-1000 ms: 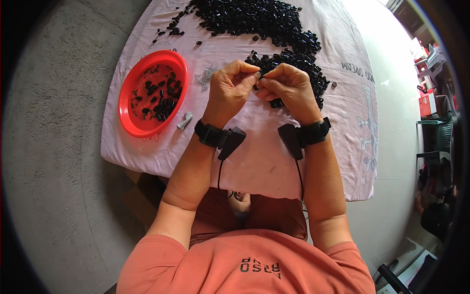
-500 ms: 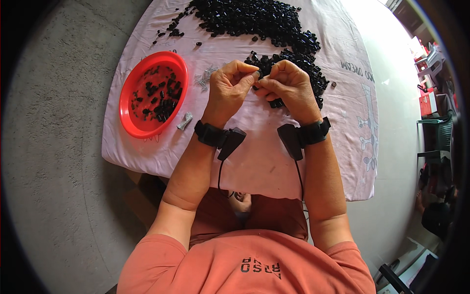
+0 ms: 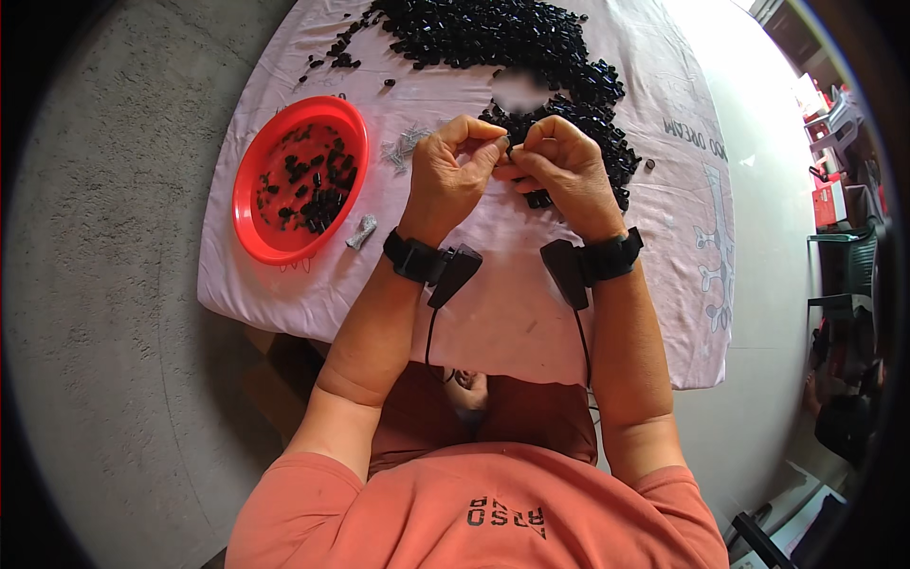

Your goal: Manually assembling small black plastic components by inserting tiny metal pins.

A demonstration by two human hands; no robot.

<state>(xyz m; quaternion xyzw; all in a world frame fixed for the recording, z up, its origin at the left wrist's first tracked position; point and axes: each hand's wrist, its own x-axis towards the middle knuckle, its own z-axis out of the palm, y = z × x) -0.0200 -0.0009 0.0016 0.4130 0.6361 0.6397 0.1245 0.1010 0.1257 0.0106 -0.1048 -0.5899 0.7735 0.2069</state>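
Near the upper centre of the frame, our left hand [image 3: 453,173] and right hand [image 3: 559,171] meet fingertip to fingertip, pinching 1 small black part [image 3: 509,149] between them; its long axis is too hidden to tell. A red bowl [image 3: 300,177] sits at left.

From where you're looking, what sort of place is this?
Probably a small workshop or home work area for hand assembly. A table under a pale pink cloth stands on bare concrete floor, with a big heap of small black parts and a red bowl holding some.
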